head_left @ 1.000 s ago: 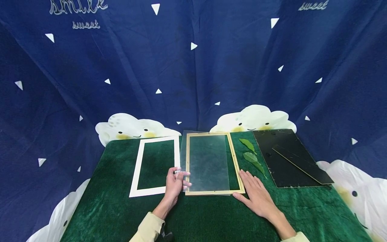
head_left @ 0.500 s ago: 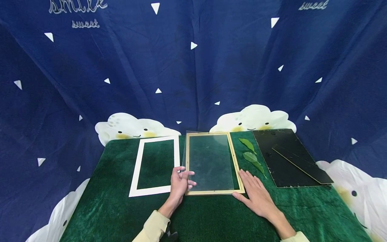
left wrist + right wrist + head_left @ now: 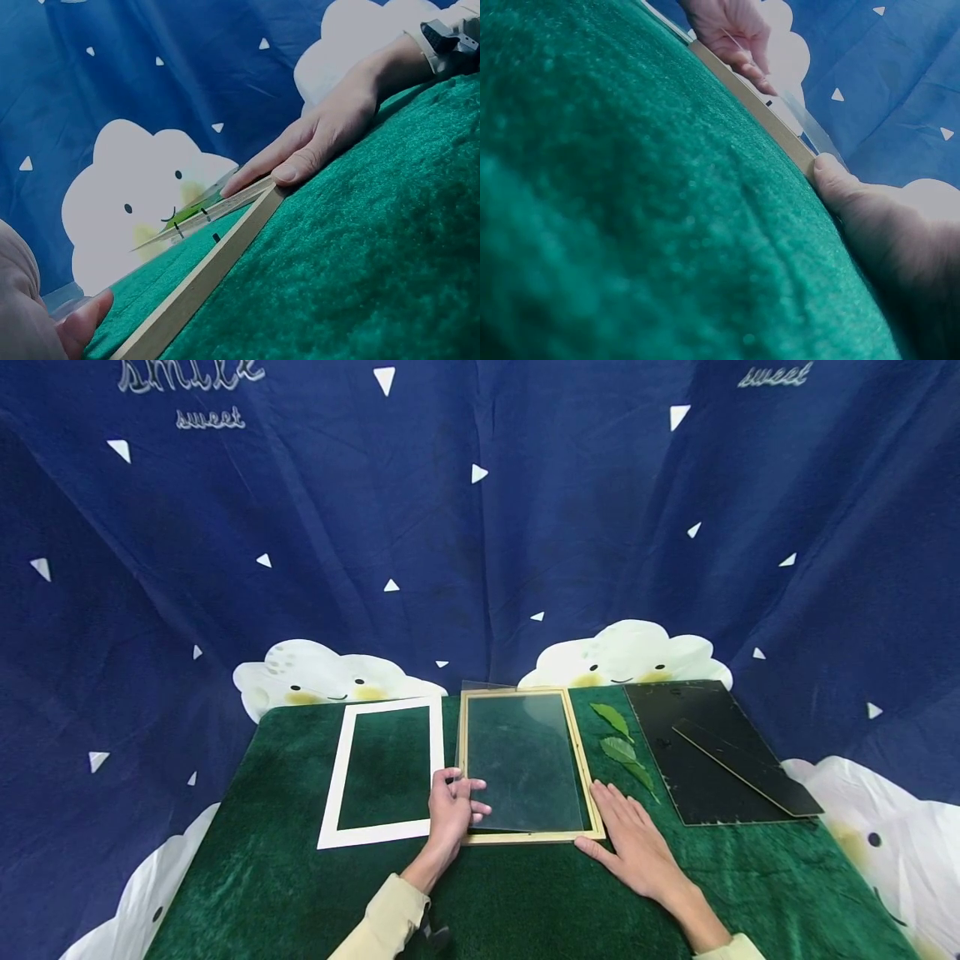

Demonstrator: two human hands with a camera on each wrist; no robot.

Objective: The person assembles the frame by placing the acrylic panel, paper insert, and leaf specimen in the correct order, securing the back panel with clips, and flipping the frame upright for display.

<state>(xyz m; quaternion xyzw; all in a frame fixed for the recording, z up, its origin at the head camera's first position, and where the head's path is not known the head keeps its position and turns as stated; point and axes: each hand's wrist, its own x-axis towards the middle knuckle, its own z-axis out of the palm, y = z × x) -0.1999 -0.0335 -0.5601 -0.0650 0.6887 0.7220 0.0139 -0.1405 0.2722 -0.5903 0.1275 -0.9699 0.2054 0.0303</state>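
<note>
A clear transparent sheet lies tilted over a light wooden picture frame, reaching a little past its left and far edges. My left hand pinches the sheet's left edge, some fingers beneath it. In the right wrist view, the left hand holds the sheet above the frame's near bar. My right hand rests with straight fingers along the frame's right side, thumb at the near right corner. The left wrist view shows the right thumb touching that corner.
A white mat border lies left of the frame. To the right are green leaves and a black backing board with a stand leg. A green cloth covers the table; a blue curtain hangs behind.
My left hand has moved right with the clear sheet, which now covers more of the wooden frame. The right hand has stayed at the frame's right corner.
</note>
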